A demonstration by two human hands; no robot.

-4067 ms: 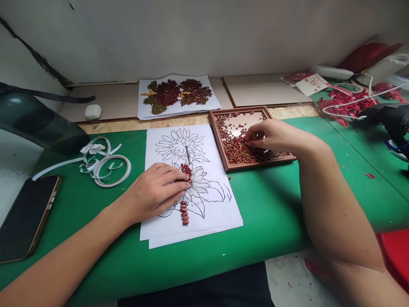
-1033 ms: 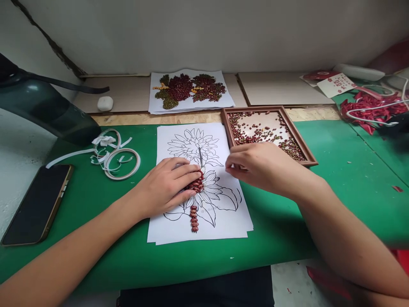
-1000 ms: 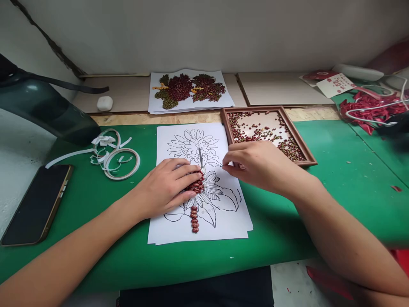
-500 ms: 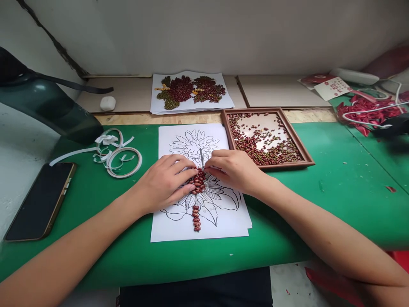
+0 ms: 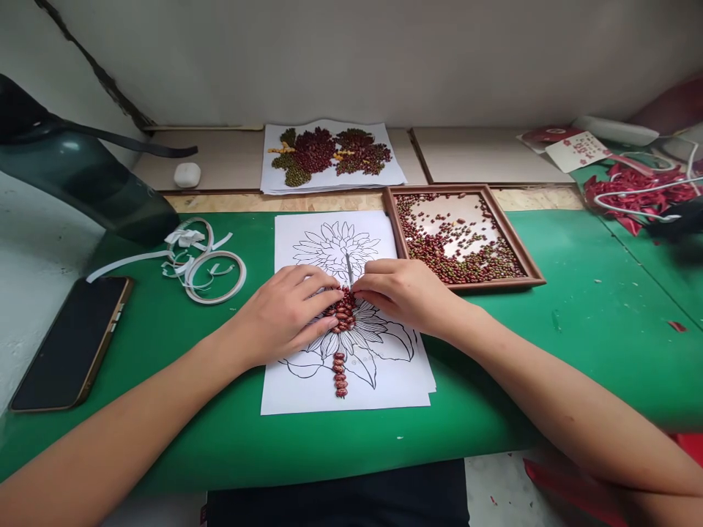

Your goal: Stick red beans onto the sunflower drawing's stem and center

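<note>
A sheet of white paper [image 5: 288, 399] printed with line-drawn flowers lies before me. Speckled red beans [image 5: 345, 316] form a cluster in the lower flower's centre, and more make a short stem column [image 5: 340, 377] below. My left hand [image 5: 291, 311] rests over the flower's left side, thumb and fingers apart, tips touching the edge of the cluster. At the cluster's upper right edge, my right hand [image 5: 406, 293] has thumb and forefinger pinched together. Whatever is between those fingertips is too small to make out. Part of the cluster is hidden under the fingers.
A brown-framed tray [image 5: 535, 281] of small red and green beans touches the paper's upper right. Behind lies a finished-looking bean picture [image 5: 329, 157]. Tape rolls [image 5: 242, 282], a phone [image 5: 69, 344] and a bottle [image 5: 82, 176] are at left. Red ribbon [image 5: 631, 194] and cables sit at far right.
The whole view has shifted slightly. Both hands stay at the bean cluster in nearly the same pose, with no clear change among the beans.
</note>
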